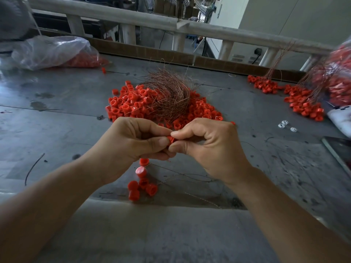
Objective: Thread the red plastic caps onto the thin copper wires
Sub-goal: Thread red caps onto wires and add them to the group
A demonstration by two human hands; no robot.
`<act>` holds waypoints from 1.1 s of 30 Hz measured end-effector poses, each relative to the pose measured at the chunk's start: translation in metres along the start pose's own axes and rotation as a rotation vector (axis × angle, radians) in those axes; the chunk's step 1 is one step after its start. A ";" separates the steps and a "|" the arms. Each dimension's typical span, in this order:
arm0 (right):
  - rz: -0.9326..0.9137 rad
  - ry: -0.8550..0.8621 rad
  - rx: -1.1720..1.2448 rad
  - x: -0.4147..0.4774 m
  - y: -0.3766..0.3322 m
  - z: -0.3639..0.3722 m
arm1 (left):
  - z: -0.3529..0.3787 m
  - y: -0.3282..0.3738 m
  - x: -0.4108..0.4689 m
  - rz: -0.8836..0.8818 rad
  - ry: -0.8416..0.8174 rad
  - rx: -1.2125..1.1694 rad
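Observation:
My left hand (133, 139) and my right hand (205, 143) meet above the grey table, fingertips together. Between them they pinch one red cap (171, 139), mostly hidden by the fingers. Below the hands hang several red caps (142, 179) in a string, the lowest lying on the table edge; a thin copper wire (186, 177) trails from them to the right. Behind the hands lies a big pile of loose red caps (125, 105) with a tangled bundle of copper wires (169, 92) on top.
A clear plastic bag of red caps (57, 52) lies at the far left. Strung caps on wires (302, 103) and another bag (338, 78) sit at the right. Small white pieces (284, 125) and a dark flat object (340, 149) lie near the right edge. A rail (171, 21) runs behind the table.

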State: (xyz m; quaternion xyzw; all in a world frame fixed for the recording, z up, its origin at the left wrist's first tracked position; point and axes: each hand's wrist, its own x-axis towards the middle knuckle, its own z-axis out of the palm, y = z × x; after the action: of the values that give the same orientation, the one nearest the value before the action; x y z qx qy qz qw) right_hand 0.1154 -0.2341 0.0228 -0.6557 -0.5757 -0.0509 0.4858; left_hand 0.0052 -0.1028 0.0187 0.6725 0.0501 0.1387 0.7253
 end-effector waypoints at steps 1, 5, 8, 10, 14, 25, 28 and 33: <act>0.012 -0.017 0.015 0.000 -0.001 -0.001 | -0.001 0.000 0.000 -0.007 -0.020 0.007; 0.058 -0.098 0.066 0.000 -0.003 -0.005 | -0.005 0.001 -0.001 -0.046 -0.100 0.011; 0.078 -0.166 0.068 0.001 -0.004 -0.006 | -0.008 0.001 -0.001 -0.084 -0.167 -0.031; 0.068 -0.240 0.038 0.002 -0.003 -0.007 | -0.010 0.001 -0.001 -0.107 -0.183 -0.045; 0.039 -0.325 -0.021 0.003 -0.003 -0.008 | -0.010 0.001 -0.001 -0.117 -0.181 -0.098; 0.007 -0.292 -0.181 -0.002 -0.005 -0.001 | 0.006 -0.003 -0.006 0.127 -0.019 0.204; 0.004 -0.302 -0.180 -0.002 -0.006 -0.001 | 0.006 -0.003 -0.006 0.130 -0.030 0.209; -0.016 -0.272 -0.149 -0.003 -0.008 -0.001 | 0.008 -0.003 -0.009 0.163 -0.053 0.161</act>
State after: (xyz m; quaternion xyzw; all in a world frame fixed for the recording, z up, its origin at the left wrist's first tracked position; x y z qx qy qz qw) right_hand 0.1077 -0.2379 0.0259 -0.6863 -0.6359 -0.0080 0.3531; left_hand -0.0007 -0.1133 0.0153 0.7339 -0.0128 0.1746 0.6563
